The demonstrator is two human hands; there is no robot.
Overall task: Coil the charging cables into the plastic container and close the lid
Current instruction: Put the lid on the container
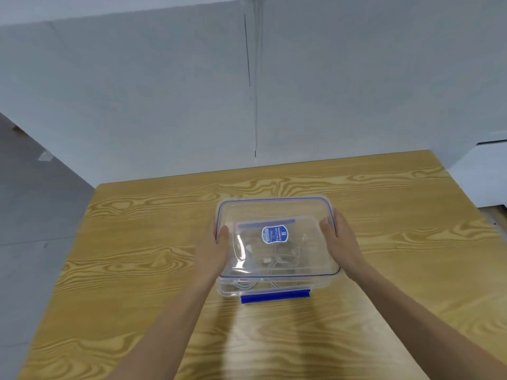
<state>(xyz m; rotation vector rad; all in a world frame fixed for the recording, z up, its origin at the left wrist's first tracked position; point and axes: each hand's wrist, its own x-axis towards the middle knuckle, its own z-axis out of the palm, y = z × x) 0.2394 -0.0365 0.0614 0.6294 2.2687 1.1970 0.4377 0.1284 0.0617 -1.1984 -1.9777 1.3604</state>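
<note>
A clear plastic container (233, 287) stands in the middle of the wooden table. Its clear lid (277, 209), with a blue seal line and a blue oval sticker, rests tilted over it, far edge raised. My left hand (214, 250) grips the lid's left edge, thumb on top. My right hand (338, 237) grips the right edge the same way. White charging cables (274, 260) lie coiled inside, seen blurred through the lid. A blue clip flap (275, 295) sticks out at the container's near side.
The wooden table (137, 242) ends near a grey-white wall at the back. A grey floor lies to the left. A white cabinet or ledge (485, 171) stands beyond the table's right corner.
</note>
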